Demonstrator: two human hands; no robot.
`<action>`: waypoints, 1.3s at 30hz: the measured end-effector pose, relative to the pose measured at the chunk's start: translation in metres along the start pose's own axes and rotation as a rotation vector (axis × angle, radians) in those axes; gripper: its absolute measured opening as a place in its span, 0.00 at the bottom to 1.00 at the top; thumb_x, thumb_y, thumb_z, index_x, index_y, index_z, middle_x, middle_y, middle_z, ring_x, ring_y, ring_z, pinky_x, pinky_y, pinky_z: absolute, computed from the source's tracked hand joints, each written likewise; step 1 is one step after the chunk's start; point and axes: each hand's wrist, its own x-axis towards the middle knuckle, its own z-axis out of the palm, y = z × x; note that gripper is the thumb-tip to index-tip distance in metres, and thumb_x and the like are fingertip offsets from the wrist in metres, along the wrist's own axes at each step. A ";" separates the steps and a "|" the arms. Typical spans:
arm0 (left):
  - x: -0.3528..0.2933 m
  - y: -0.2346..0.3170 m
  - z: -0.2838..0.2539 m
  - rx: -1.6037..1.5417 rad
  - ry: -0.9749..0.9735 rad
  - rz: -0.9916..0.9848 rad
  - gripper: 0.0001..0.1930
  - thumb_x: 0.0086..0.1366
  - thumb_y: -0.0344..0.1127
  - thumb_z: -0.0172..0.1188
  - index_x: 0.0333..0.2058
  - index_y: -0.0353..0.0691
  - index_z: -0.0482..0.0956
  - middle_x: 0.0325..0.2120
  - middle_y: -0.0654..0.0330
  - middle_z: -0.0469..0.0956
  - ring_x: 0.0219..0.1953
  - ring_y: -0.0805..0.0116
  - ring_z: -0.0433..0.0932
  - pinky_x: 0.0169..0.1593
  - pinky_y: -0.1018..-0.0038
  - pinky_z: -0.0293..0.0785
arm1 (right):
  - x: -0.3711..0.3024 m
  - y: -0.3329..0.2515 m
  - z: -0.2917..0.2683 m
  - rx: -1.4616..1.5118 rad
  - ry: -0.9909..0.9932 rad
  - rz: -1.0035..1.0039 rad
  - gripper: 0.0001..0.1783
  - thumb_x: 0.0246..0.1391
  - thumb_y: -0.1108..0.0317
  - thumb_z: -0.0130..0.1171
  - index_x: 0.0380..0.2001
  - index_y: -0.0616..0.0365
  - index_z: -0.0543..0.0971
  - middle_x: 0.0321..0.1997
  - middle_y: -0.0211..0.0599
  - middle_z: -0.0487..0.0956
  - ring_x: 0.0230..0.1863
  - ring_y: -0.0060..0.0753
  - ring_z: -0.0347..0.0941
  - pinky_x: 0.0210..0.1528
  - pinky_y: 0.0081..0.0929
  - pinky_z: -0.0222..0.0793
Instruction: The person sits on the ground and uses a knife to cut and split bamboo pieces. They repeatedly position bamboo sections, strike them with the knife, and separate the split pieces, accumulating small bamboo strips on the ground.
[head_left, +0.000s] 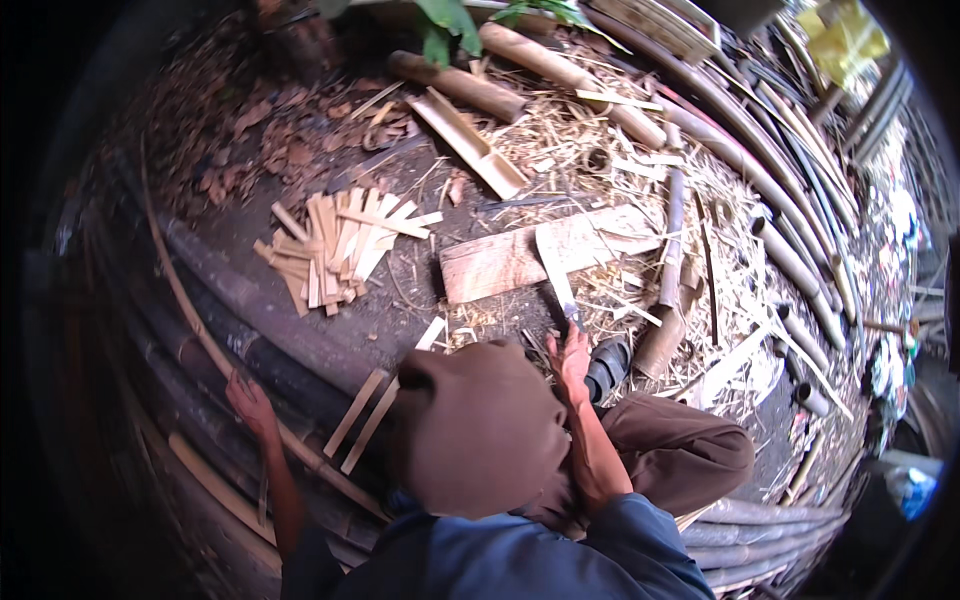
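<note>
Watching right hand (571,362): I have it at the knife's dark handle, fingers bent; from my end I can't tell if they're clamped.
Knife (552,262): pale blade pointing away, lying across the wooden board (490,268).
Left hand (250,402): out at the long bamboo strip (310,458), fingers close together; can't tell whether they grip or just touch.
Slats: heaped pile (340,240) left of the board; two loose slats (355,412) beside the brown-clad knee (480,430).
Beyond board: I see split bamboo (468,145) and straw-coloured shavings (545,150).
Footing: dark shoe (607,370) near right hand.
</note>
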 end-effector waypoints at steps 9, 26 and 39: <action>0.055 0.399 0.144 -0.618 -0.965 0.507 0.15 0.68 0.32 0.49 0.50 0.33 0.75 0.41 0.49 0.77 0.41 0.58 0.78 0.46 0.66 0.73 | 0.026 -0.018 -0.029 0.087 0.376 0.121 0.17 0.52 0.63 0.61 0.43 0.59 0.72 0.41 0.49 0.70 0.47 0.52 0.68 0.48 0.46 0.65; -0.024 0.546 0.171 -0.689 -1.433 1.045 0.13 0.66 0.30 0.53 0.47 0.32 0.76 0.36 0.46 0.77 0.40 0.47 0.78 0.46 0.61 0.73 | 0.123 0.229 -0.175 -0.083 0.295 0.853 0.24 0.56 0.53 0.57 0.55 0.48 0.75 0.60 0.48 0.68 0.63 0.47 0.62 0.65 0.66 0.42; 0.044 0.678 0.105 -0.303 -0.652 1.805 0.25 0.61 0.36 0.62 0.58 0.52 0.70 0.44 0.62 0.79 0.49 0.67 0.77 0.66 0.58 0.59 | 0.078 -0.037 -0.283 0.480 0.164 -0.131 0.23 0.65 0.50 0.50 0.41 0.62 0.75 0.34 0.49 0.79 0.36 0.44 0.75 0.43 0.39 0.71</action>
